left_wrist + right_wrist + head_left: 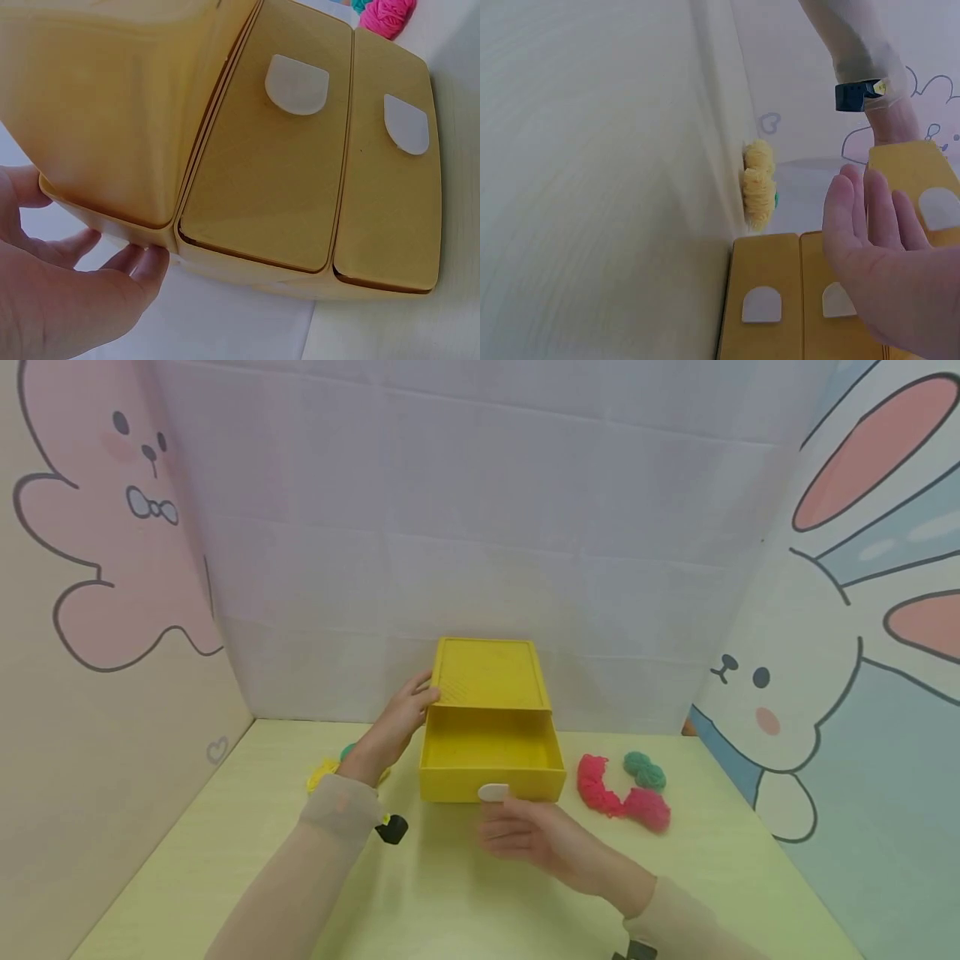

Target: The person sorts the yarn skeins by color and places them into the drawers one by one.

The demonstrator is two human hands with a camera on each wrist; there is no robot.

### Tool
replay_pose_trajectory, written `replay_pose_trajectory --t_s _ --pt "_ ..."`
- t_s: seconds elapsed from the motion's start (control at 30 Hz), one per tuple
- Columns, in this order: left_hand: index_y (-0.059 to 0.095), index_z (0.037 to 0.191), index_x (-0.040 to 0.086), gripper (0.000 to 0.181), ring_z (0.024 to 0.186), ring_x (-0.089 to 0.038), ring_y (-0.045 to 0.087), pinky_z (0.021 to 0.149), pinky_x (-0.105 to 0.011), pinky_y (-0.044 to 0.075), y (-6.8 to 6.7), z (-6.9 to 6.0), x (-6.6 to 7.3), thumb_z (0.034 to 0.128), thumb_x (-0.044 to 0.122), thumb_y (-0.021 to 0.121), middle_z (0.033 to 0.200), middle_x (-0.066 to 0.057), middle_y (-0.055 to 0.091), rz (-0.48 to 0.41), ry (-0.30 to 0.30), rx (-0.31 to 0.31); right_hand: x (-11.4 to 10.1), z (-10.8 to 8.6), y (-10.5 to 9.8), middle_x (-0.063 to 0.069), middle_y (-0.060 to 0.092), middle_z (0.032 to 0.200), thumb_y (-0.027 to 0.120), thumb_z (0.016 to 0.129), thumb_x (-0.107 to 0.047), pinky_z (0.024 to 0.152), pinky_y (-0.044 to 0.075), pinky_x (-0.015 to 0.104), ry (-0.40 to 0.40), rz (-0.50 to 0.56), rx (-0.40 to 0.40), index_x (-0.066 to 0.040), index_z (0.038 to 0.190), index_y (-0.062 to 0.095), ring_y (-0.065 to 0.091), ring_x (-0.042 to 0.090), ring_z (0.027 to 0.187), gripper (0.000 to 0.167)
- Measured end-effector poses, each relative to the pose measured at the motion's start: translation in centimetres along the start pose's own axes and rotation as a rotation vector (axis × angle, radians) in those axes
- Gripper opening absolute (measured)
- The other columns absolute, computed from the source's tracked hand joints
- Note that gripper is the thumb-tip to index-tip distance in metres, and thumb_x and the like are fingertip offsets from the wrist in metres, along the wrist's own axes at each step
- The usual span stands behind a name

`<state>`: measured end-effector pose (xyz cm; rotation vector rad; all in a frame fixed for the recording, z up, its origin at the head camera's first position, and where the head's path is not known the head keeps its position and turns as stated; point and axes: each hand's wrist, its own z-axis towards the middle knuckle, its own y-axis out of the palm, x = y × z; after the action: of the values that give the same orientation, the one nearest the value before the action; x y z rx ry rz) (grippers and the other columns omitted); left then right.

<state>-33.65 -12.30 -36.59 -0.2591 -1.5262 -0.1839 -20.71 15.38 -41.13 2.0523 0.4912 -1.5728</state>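
Note:
A yellow drawer unit (pixel 491 672) has its top drawer (pixel 491 783) pulled out, and its bare yellow floor shows in the head view. Two more drawers (pixel 262 172) below it are pushed in, each with a white rounded tab. My left hand (pixel 396 725) holds the unit's left side, with thumb at the top edge and bent fingertips (pixel 154 262) against the side wall. My right hand (pixel 551 843), slightly blurred, is just below and in front of the top drawer's white tab (pixel 492 792). Its fingers are extended with nothing in them in the right wrist view.
Right of the unit lie pink yarn bundles (pixel 600 787) and a green one (pixel 645 771). Yellow yarn (pixel 322 772) with a bit of green lies to the left, partly behind my left arm. A white cloth wall (pixel 487 527) stands behind the unit.

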Motion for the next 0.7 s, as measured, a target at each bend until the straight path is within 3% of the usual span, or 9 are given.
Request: replay_pose_trajectory --t_s 0.1,0.27,0.43,0.5,0.57,0.7 --pt "0.013 0.172 0.022 0.068 0.162 -0.035 0.017 0.132 -0.056 0.014 0.1 -0.1 0.1 0.1143 0.036 0.046 0.175 -0.014 0.016 0.002 0.005 -0.001 0.5 -0.9 -1.4 0.018 0.070 0.136 0.052 0.113 -0.034 0.111 0.054 0.042 0.011 -0.068 0.000 0.006 0.147 0.057 0.065 0.038 0.130 0.052" --pt "0.014 0.172 0.020 0.067 0.161 -0.035 0.020 0.132 -0.055 0.015 0.3 -0.4 0.5 0.1144 0.034 0.046 0.175 -0.015 0.018 -0.003 0.010 0.006 1.4 -2.3 -4.2 0.021 0.069 0.135 0.054 0.113 -0.034 0.108 0.056 0.043 0.000 -0.185 0.035 0.006 0.144 0.059 0.066 0.040 0.127 0.051" --pt "0.014 0.172 0.020 0.067 0.161 -0.035 0.021 0.132 -0.055 0.016 0.3 -0.5 0.6 0.1144 0.034 0.046 0.175 -0.015 0.018 -0.004 0.008 0.011 1.3 -3.1 -7.0 0.025 0.067 0.138 0.056 0.112 -0.035 0.105 0.058 0.046 0.020 -0.378 0.112 0.006 0.145 0.058 0.066 0.042 0.125 0.053" --pt "0.014 0.172 0.019 0.067 0.161 -0.035 0.021 0.132 -0.055 0.016 0.3 -0.4 0.5 0.1144 0.033 0.046 0.175 -0.015 0.018 -0.004 0.006 0.014 1.0 -3.4 -8.0 0.023 0.068 0.136 0.060 0.109 -0.033 0.101 0.060 0.046 0.016 -0.513 0.171 0.005 0.144 0.059 0.069 0.040 0.119 0.051" --pt "0.014 0.172 0.019 0.067 0.161 -0.035 0.021 0.132 -0.055 0.016 0.3 -0.4 0.4 0.1144 0.033 0.046 0.175 -0.015 0.018 -0.005 0.003 0.016 0.8 -3.5 -9.0 0.018 0.072 0.130 0.066 0.106 -0.032 0.096 0.062 0.045 -0.008 -0.713 0.243 0.001 0.139 0.065 0.072 0.035 0.111 0.047" --pt "0.015 0.172 0.020 0.067 0.161 -0.035 0.022 0.132 -0.054 0.017 0.3 -0.4 0.4 0.1141 0.034 0.047 0.175 -0.014 0.019 -0.010 -0.005 0.022 0.6 -3.2 -11.3 0.012 0.077 0.118 0.075 0.099 -0.022 0.086 0.064 0.045 -0.108 -1.089 0.356 -0.002 0.126 0.073 0.073 0.029 0.099 0.034"
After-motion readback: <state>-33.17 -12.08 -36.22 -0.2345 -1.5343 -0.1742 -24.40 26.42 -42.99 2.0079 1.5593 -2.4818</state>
